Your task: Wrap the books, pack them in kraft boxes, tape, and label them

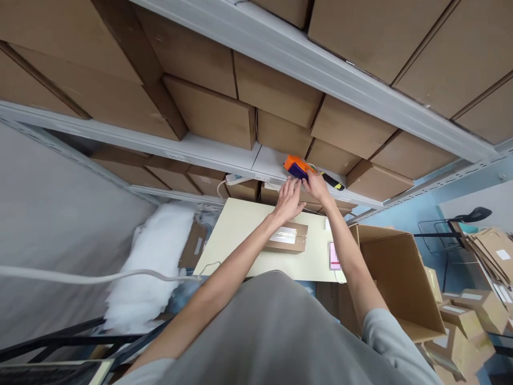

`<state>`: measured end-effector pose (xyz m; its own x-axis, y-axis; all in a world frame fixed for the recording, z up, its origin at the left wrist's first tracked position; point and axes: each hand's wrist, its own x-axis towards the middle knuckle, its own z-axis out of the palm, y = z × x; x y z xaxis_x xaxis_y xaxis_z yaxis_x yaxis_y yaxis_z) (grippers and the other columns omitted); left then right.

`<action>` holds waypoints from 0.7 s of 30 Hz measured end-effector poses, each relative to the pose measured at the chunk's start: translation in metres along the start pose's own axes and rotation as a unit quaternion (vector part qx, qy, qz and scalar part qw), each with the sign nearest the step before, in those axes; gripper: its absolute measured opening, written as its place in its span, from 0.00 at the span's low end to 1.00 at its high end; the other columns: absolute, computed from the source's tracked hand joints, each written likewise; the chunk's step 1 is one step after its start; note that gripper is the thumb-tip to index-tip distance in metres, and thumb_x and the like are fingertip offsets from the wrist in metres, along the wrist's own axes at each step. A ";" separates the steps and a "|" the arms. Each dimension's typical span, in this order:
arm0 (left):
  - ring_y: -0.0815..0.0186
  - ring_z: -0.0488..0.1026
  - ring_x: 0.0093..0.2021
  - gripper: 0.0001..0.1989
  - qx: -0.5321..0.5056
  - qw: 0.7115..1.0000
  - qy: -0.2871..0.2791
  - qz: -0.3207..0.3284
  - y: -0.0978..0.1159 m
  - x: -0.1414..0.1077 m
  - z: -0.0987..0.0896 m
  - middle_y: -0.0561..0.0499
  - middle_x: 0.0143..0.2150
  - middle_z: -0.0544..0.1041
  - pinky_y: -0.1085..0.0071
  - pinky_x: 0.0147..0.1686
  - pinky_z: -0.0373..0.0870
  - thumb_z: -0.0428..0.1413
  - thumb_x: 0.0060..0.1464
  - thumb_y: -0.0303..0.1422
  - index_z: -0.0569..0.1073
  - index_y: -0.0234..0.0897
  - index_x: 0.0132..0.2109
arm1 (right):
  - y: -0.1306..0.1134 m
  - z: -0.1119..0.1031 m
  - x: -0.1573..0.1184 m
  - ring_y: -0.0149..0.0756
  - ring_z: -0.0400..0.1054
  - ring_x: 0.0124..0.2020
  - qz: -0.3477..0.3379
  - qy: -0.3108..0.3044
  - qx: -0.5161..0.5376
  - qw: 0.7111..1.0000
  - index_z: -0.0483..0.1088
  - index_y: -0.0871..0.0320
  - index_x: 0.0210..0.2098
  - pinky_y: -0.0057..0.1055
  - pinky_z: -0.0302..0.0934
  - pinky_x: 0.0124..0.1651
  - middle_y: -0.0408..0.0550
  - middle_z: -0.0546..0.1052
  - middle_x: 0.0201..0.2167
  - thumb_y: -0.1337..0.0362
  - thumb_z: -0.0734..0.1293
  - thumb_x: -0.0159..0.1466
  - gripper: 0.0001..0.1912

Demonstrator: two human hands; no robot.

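An orange and dark purple tape dispenser (pixel 297 166) is at the edge of the grey shelf. My right hand (pixel 316 184) is closed on its near right end, with some fingers hidden. Just left of it, my left hand (pixel 289 199) has its fingers stretched out, the tips close to the dispenser; whether they touch it I cannot tell. A black and yellow utility knife (pixel 333 181) lies on the shelf beside my right hand. Below my left hand, a small taped carton (pixel 286 238) with a white label lies on the pale yellow table (pixel 240 235), partly covered by my forearm.
Cardboard boxes (pixel 216 115) fill the shelves in front. To the right of the table stands a large open carton (pixel 396 278), with smaller labelled parcels (pixel 465 321) beyond. White wrapping material (pixel 152 256) is piled at the left. A pale cable (pixel 132 274) crosses the left side.
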<state>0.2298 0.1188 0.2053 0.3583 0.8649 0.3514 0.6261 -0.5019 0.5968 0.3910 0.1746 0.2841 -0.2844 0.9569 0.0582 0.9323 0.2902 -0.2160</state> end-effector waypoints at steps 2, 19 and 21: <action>0.35 0.48 0.87 0.43 -0.009 1.000 -0.007 -0.020 -0.008 -0.007 -0.002 0.25 0.81 0.63 0.36 0.83 0.54 0.60 0.67 0.38 0.58 0.26 0.81 | -0.007 0.001 0.017 0.59 0.74 0.63 0.011 -0.028 -0.043 0.999 0.66 0.70 0.69 0.52 0.63 0.72 0.72 0.82 0.60 0.67 0.58 0.77 0.25; 0.41 0.76 0.74 0.33 -0.051 0.904 -0.103 -0.413 -0.114 -0.200 0.041 0.27 0.73 0.77 0.51 0.74 0.72 0.54 0.74 0.41 0.70 0.23 0.76 | -0.034 0.162 -0.167 0.54 0.51 0.86 0.303 -0.040 0.039 0.952 0.50 0.81 0.81 0.49 0.52 0.84 0.79 0.57 0.83 0.56 0.52 0.82 0.39; 0.42 0.80 0.70 0.29 -0.066 0.899 -0.105 -0.420 -0.107 -0.201 0.052 0.30 0.69 0.81 0.52 0.70 0.75 0.54 0.74 0.41 0.74 0.28 0.73 | -0.045 0.188 -0.188 0.58 0.54 0.85 0.381 -0.092 0.069 0.917 0.46 0.86 0.81 0.47 0.55 0.82 0.84 0.56 0.82 0.51 0.55 0.82 0.45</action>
<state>0.1269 -0.0010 0.0326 -0.0699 0.9143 -0.3990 0.6538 0.3441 0.6739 0.3602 -0.0199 0.0997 0.3936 0.8605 -0.3236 0.8422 -0.4786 -0.2483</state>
